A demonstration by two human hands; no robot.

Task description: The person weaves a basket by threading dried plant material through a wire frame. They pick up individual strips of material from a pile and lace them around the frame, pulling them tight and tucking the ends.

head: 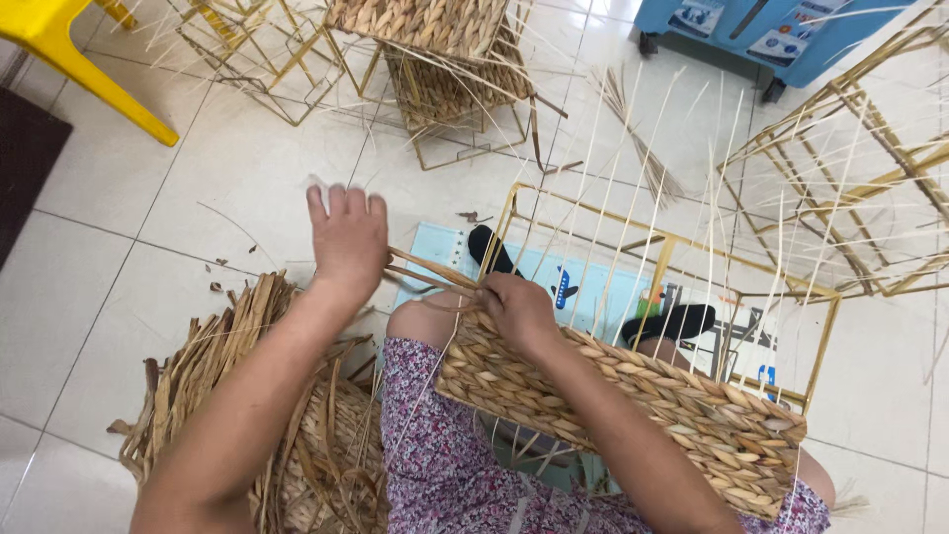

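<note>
Here, the left hand (348, 240) is gripping pliable, light straw strands (423, 272); the right hand (516, 309) is pinching them against the stiff woven panel (633, 396).

Woven panel (633, 396): tan and straw-brown, braided herringbone pattern. Frame (682, 242): gold-yellow metal. Upright strands (603, 198): pale cream. Loose fibre pile (213, 366): dry brown. Garment (435, 465): purple-and-pink floral print on white. Mat (593, 287): light blue, small picture motifs. Floor (148, 227): white tiles, grey joints. Chair (69, 44): bright yellow. Slippers (677, 321): black.

Half-woven straw basket (633, 405) on gold wire frame, tilted across lap, apparently.
</note>
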